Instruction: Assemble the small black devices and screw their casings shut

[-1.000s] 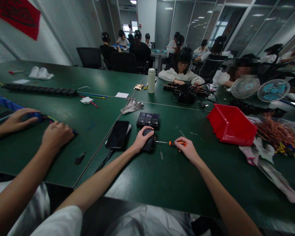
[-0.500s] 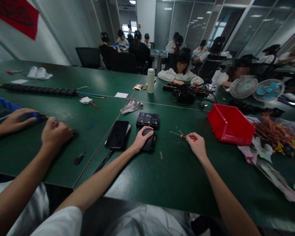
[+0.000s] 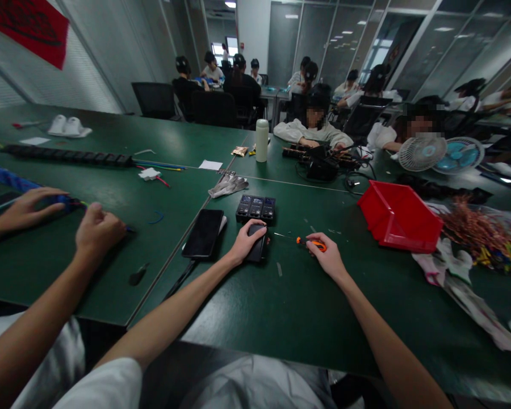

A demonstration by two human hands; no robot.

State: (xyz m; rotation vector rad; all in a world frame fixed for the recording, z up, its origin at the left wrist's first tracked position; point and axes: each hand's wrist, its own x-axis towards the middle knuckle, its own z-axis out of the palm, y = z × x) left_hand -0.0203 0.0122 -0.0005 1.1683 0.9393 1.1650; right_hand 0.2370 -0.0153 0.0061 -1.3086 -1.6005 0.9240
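Near the middle of the green table (image 3: 306, 318), my left hand (image 3: 247, 241) is closed round a black box-like device (image 3: 255, 250). Just beyond it sits a black block with three sections (image 3: 256, 208). To the right, my right hand (image 3: 326, 253) grips an orange and black screwdriver (image 3: 317, 244), its thin shaft pointing left toward the device, with the tip apart from it. A black phone (image 3: 203, 233) lies to the left of my left hand, on top of something pale.
At the left, a co-worker's hands (image 3: 97, 230) hold blue-wrapped wiring. Grey gloves (image 3: 229, 186) and a pale bottle (image 3: 261, 140) stand farther back. A red bin (image 3: 400, 218), copper wires (image 3: 477, 227) and more gloves (image 3: 455, 261) are on the right.
My right hand has moved left with the screwdriver, bringing its tip closer to the black device. My left hand has stayed in place. One of the co-worker's hands shifted slightly.
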